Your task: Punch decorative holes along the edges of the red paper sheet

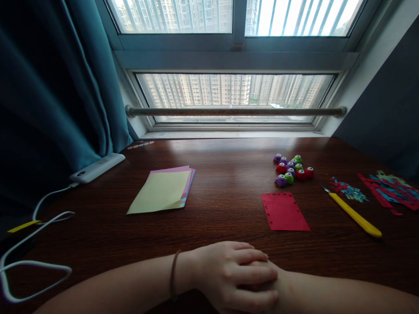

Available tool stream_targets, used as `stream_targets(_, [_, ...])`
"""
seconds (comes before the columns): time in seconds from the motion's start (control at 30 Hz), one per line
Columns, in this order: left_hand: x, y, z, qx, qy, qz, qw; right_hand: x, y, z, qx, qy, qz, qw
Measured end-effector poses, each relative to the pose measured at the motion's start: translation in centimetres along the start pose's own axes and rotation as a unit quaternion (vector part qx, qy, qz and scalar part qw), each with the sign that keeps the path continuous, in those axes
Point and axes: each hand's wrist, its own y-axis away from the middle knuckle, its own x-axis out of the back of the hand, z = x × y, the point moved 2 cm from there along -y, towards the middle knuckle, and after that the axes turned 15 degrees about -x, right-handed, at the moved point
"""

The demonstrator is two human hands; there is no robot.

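At the bottom middle, my left hand lies across my right hand, its fingers stretched out and somewhat apart. A thin brown band circles the left wrist. Most of my right hand is hidden beneath the left one, so its fingers do not show. Both hands rest at the near side of the dark wooden table. Beyond them to the right lies a red paper sheet with small holes along its left and top edges. A yellow-handled craft knife is farther right, blade pointing away.
A stack of coloured paper lies left. Several small purple, green and red pieces with eye-like tops cluster right. Paper bits and cut scraps are beyond the knife. A white device with a cable sits by the curtain.
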Motion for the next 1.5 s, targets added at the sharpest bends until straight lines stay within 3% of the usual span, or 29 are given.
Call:
stream_targets(0.13, [0.6, -0.1, -0.3, -0.029, 0.039, 0.066, 0.997, 0.4, -0.1, -0.6, -0.028, 0.030, 0.084, 0.996])
stream_targets(0.3, [0.8, -0.2, -0.4, -0.031, 0.052, 0.063, 0.996, 0.5, -0.3, -0.9, -0.035, 0.043, 0.127, 0.990])
stream_targets(0.87, [1.0, -0.4, -0.5, -0.035, 0.053, 0.066, 0.996, 1.1, -0.2, -1.4, -0.019, 0.059, 0.089, 0.994])
stream_targets(1.2, [0.9, -0.3, -0.5, -0.035, 0.054, 0.050, 0.997, 0.8, -0.4, -1.2, -0.050, 0.036, 0.114, 0.992])
stream_targets(1.5, [0.8, -0.3, -0.5, -0.030, 0.054, 0.063, 0.996, 1.0, -0.4, -1.7, -0.026, 0.065, 0.098, 0.993])
